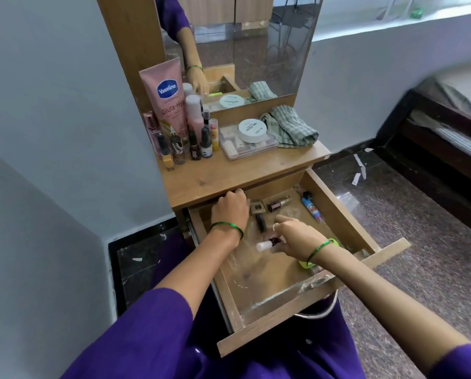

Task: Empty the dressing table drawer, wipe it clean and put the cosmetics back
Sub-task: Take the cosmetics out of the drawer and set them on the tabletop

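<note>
Right hand [297, 237] fingers grasping nail polish bottle [267, 244] in drawer [338, 212] — left hand [230, 206] clenched

We look down into an open wooden drawer [335, 212]. Inside it, our right hand [297, 237] pinches a small white-capped bottle [268, 244]; our left hand [230, 209], fingers curled, rests at the drawer's far left. A checked cloth [291, 127] lies above the drawer.

The left hand [230, 207] curls at the drawer's [267, 321] back left corner, and whatever its fingers hold is hidden beneath it. The small white-capped bottle [268, 244] at the right hand [297, 236] is blurred. A green thing [306, 264] lies mostly covered by the right wrist. The bed [453, 110] is cut off by the right edge.
</note>
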A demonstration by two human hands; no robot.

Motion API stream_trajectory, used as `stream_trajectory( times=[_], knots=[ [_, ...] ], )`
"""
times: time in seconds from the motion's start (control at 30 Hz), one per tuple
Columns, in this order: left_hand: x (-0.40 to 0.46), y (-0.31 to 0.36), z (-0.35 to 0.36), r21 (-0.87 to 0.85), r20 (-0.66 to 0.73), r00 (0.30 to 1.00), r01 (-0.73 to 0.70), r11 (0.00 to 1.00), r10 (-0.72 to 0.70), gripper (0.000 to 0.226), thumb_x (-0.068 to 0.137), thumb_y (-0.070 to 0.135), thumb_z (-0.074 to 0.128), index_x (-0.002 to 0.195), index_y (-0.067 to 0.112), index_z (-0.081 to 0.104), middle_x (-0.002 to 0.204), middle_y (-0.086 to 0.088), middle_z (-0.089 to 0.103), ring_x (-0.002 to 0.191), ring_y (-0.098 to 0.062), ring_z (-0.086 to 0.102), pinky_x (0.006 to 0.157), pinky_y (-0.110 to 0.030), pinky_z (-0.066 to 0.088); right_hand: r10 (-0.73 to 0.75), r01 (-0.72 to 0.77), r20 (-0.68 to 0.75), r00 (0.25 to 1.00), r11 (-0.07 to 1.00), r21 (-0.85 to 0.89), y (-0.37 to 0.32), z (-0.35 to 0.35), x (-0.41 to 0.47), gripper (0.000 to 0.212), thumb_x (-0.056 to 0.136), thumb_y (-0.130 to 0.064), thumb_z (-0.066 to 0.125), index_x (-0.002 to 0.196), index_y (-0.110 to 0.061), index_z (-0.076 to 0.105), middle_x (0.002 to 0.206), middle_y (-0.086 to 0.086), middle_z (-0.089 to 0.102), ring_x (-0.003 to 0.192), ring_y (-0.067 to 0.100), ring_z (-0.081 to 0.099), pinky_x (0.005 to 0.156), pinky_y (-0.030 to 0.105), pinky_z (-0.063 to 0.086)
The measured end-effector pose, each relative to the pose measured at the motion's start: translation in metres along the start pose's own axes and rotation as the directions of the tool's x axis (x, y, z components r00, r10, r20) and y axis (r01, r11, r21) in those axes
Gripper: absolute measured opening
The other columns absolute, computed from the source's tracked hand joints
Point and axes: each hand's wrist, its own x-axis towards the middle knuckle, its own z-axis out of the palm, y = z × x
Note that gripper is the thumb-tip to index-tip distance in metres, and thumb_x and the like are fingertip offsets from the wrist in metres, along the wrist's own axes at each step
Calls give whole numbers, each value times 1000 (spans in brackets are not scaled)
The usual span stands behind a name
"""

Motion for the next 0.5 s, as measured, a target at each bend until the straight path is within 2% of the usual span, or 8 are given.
stream_trajectory(
  times=[0.1,0.17,0.23,0.27,0.33,0.4,0.43,0.5],
  knots=[
    [-3,1,-1,-24,10,1000,0,1000,0,25,98,27,44,99,6,57,96,-13,64,93,-34,62,65,-37,46,36,-27,-66,997,992,125,5,-9,-4,46,78,-27,73,57,-23,32,76,-11,34,76,16,43,69,33,40],
    [-9,1,-3,-25,10,1000,-27,999,28,24,97,28,45,97,7,57,92,-12,64,91,-33,62,64,-36,46,59,-24,-140,988,971,238,7,-18,-7,48,75,-23,77,56,-23,32,77,-7,40,72,16,42,67,26,34],
    [-17,-2,-9,-38,9,999,-53,998,53,26,97,31,46,95,8,58,89,-12,63,89,-33,62,64,-36,47,85,-10,-211,974,943,332,10,-27,-8,42,73,-17,79,56,-26,41,81,0,47,70,14,45,63,19,33],
    [-21,-4,-13,-60,12,998,-57,997,58,27,96,33,47,92,8,58,87,-11,63,87,-32,62,65,-37,49,94,-1,-239,967,933,361,12,-32,-8,33,72,-15,79,60,-26,51,80,0,47,69,13,46,61,15,33],
    [-29,-9,-25,-121,4,999,-50,991,50,31,94,37,50,84,9,57,81,-9,61,81,-31,62,66,-38,52,100,24,-298,949,922,387,12,-41,-6,15,72,-17,79,81,-18,67,81,-1,48,69,12,47,61,11,35],
    [-34,-15,-41,-184,-53,998,-41,982,32,34,91,40,54,80,8,60,74,-6,62,74,-26,62,65,-38,54,121,28,-334,935,912,409,9,-50,-3,23,72,-22,79,90,-12,68,84,-1,52,68,8,47,60,8,38],
    [-37,-18,-51,-219,-97,995,-39,975,18,33,90,40,56,80,9,63,72,-4,62,71,-23,62,63,-34,53,132,38,-355,926,900,434,6,-54,-1,19,72,-23,79,85,-15,67,85,0,54,68,6,47,61,6,38],
    [-41,-26,-73,-266,-190,982,-29,964,-23,31,90,38,58,82,8,66,69,1,61,64,-15,58,52,-14,44,139,81,-394,909,867,491,-6,-62,4,20,73,-22,79,71,-23,58,84,1,56,67,7,48,63,2,40]
  ],
)
